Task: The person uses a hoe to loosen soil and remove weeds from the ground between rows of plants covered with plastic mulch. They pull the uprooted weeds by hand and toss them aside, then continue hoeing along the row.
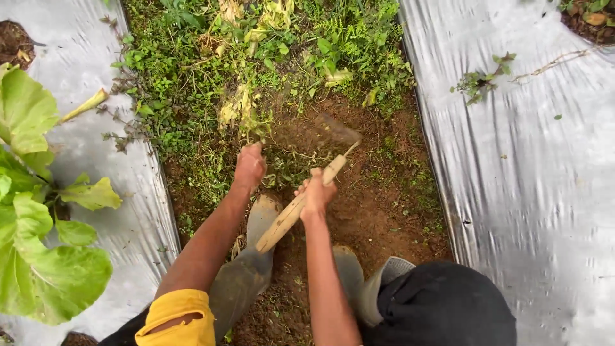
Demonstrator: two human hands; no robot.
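Note:
My right hand (316, 193) grips a short hand hoe by its pale wooden handle (286, 221). The hoe's blade (334, 130) is blurred in motion over the reddish soil (378, 211) of the furrow. My left hand (249, 165) is closed on a clump of weeds (240, 118) at the edge of the green patch, just left of the blade. My two muddy rubber boots (259, 221) stand in the furrow below my hands.
Silver plastic mulch covers the raised beds on the left (128, 186) and right (525, 166). Large leafy green plants (32, 211) grow from the left bed. Dense weeds (269, 51) fill the far part of the furrow.

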